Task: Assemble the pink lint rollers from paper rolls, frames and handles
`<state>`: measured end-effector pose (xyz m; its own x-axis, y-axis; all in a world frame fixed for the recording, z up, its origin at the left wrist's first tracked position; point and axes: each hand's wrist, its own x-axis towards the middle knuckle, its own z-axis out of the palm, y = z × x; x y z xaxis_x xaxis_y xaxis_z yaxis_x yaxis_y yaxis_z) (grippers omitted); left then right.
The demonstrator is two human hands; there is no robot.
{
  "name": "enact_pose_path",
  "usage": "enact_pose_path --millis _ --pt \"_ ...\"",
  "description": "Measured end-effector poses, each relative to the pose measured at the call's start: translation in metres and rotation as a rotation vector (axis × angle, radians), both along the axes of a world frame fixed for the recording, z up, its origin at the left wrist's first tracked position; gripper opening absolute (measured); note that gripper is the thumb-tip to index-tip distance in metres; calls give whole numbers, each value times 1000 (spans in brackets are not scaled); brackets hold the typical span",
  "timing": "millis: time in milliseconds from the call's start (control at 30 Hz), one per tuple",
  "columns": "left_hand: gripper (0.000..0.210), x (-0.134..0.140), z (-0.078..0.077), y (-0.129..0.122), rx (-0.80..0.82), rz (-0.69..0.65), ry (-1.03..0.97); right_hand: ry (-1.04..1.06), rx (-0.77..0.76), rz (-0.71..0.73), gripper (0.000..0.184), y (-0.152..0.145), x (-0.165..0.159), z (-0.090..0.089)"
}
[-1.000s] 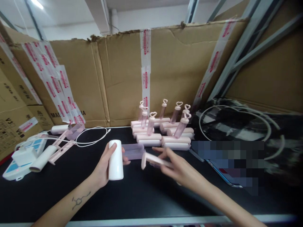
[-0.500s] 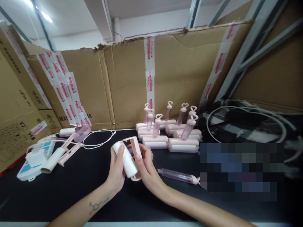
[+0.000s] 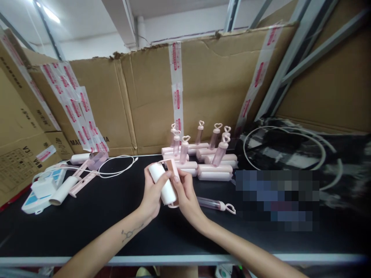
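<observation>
The left hand [image 3: 152,195] grips the roll [image 3: 162,184]; the right hand [image 3: 188,193] grasps the frame [image 3: 173,168]. I'd line their ends up, squeezing lightly

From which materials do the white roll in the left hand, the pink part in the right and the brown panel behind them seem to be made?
White roll: perhaps paper or plastic film, smooth; its plain surface leaves this open.
Pink part: probably moulded plastic, smooth, judging by its thin, clean edges.
Brown panel: very likely cardboard, matte, with a torn top edge and a vertical crease.
</observation>
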<state>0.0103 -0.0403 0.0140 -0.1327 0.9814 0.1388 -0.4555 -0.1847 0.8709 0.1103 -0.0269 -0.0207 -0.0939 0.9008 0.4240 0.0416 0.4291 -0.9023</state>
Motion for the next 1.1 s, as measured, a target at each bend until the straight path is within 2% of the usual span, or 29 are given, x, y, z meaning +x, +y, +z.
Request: enact_pose_path --millis 167,267,333,433,533,600,700,800,933,1100 --pt "49 1 7 -1 66 20 60 -55 50 -8 34 -1 2 7" --pt "55 -9 10 -3 63 9 133 -165 16 97 30 -8 8 17" --pt "55 -17 12 -5 41 -24 150 -303 45 179 26 -9 15 29" --pt "52 -28 10 -7 -15 -146 157 -499 149 187 23 1 30 52" --pt "62 -32 3 -8 -81 -353 199 -646 251 183 33 18 41 75" --pt "66 -32 -4 -8 -122 -459 233 -797 281 317 37 28 45 88" --pt "56 -31 -12 -8 -156 -537 323 -1044 199 569 30 35 44 99" --pt "47 -29 -16 -9 -93 -538 447 -1170 165 698 22 35 40 100" --pt "61 -28 -17 -8 14 -628 592 -1214 207 746 8 32 40 89" --pt "60 -26 -22 -9 -21 -756 558 -1183 182 762 7 31 47 71"
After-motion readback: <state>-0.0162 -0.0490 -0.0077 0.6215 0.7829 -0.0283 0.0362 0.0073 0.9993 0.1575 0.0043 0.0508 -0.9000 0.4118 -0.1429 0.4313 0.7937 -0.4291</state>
